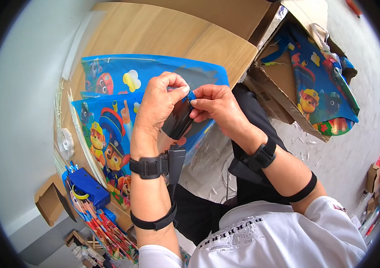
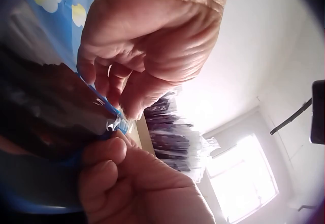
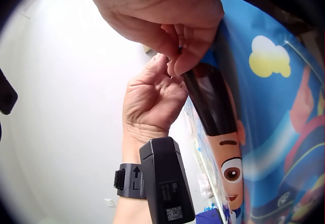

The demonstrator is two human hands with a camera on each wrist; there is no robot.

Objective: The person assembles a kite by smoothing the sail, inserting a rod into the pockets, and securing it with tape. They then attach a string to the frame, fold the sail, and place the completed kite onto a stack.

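- Main risk: the cartoon-print plastic sheet (image 1: 180, 120) tears or stretches at its edge; likely cause, the two hands pulling apart on such a small grip.
- Thin film, probably slippery; a loose fingertip hold could let the edge slide out.
- Crumpling also possible: the edge is bunched with a shiny crinkle at the fingertips in the left wrist view (clear film or tape, can't tell which).
- The second printed sheet (image 1: 123, 64) lies just beyond on the wooden table (image 1: 154, 27); a wide tug might drag it along.
- The thin white rods (image 1: 87, 143) sit at the table's left side; a swinging sheet could knock them.
- Sheet location: mostly on the table, dark-hair part raised between the hands, near side reaching past the table edge toward the lap.
- Left hand (image 1: 156, 105): wrist bent, thumb and fingertip pinching the sheet's edge, other fingers bent inward.
- Right hand (image 1: 219, 105): comes in from the right, thumb and index pinching the same edge just beside the left fingertips, remaining fingers curled below.
- Both forearms reach forward, converging over the sheet.
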